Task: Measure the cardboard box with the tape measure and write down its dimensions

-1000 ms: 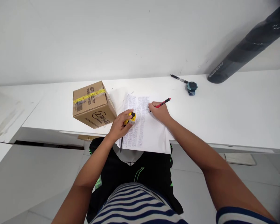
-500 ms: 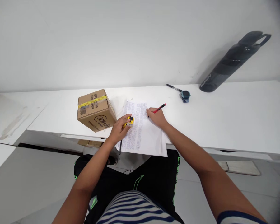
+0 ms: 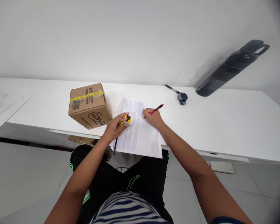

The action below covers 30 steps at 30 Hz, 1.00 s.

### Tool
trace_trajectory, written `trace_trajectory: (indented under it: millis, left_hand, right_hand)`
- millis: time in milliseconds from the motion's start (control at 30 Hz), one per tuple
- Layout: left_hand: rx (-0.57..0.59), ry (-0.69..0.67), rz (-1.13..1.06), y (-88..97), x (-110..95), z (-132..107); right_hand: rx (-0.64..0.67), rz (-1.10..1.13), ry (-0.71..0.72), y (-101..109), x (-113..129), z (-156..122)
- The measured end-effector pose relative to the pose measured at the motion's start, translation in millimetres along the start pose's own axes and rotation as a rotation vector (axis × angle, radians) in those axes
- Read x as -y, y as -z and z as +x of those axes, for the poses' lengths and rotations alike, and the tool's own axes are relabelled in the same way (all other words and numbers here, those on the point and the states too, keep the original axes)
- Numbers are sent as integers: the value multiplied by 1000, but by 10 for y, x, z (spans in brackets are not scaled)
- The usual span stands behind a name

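My left hand (image 3: 113, 127) is closed round a small yellow object (image 3: 126, 120), pressing it on the left side of a written sheet of paper (image 3: 140, 133). A thin dark strip (image 3: 115, 146) runs from under that hand past the desk's front edge. My right hand (image 3: 152, 117) grips a red pen (image 3: 156, 109) with its tip on the upper part of the sheet. The paper hangs a little over the front edge of the white desk (image 3: 224, 124).
A taped cardboard box (image 3: 90, 105) stands just left of my left hand. Behind the paper lie a small blue-grey device (image 3: 183, 98) and a black pen (image 3: 171, 88). A dark bottle (image 3: 231, 67) stands at the back right by the wall. My lap is below the desk edge.
The view has swung a little, so everything sits slightly left and lower. Both hands stay on the paper, with the same grips on the yellow object and the pen.
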<state>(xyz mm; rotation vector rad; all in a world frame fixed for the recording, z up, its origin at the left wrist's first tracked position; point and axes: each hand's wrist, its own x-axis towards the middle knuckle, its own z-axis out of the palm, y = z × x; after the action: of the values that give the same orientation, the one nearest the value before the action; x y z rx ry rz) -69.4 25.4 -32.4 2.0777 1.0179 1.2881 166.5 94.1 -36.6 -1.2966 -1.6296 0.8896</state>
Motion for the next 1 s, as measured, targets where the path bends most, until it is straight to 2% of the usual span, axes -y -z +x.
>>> trace_trajectory:
  millis: [133, 200, 267, 333, 400, 433, 533, 600, 700, 767, 833, 900, 1000]
  left_hand:
    - [31, -52, 135, 22, -107, 4]
    - [56, -60, 218, 41, -167, -7]
    - [55, -60, 285, 58, -206, -35]
    - [27, -42, 302, 73, -238, -81]
    - [-20, -20, 236, 90, -312, -132]
    - [-54, -13, 170, 100, -378, -155]
    - [-200, -20, -124, 144, -721, -186]
    - [-287, -29, -341, 206, -1023, -165]
    - [-399, -75, -481, 392, -1405, -94]
    - [-442, -91, -473, 575, -1528, -65]
    - [-445, -63, -433, 786, -1534, -79]
    - [-516, -4, -370, 1012, -1455, -130]
    - [-799, 51, -270, 1343, -1295, -210]
  right_hand:
    - [-110, -416, 164, 24, 59, 61]
    - [-97, -594, 185, 34, 106, 94]
    - [-82, -647, 164, 19, 172, 88]
    - [-79, -544, 170, -34, 266, 19]
    - [-21, -279, 165, -126, 393, -114]
    - [55, -109, 130, -182, 470, -199]
    - [419, 341, -28, -363, 763, -478]
    - [534, 516, -58, -474, 1019, -639]
    - [439, 645, -11, -599, 1463, -774]
    - [390, 672, 13, -642, 1739, -788]
    - [391, 630, 62, -640, 1951, -757]
    - [370, 497, 174, -591, 2090, -685]
    - [141, 220, 391, -475, 2216, -509]
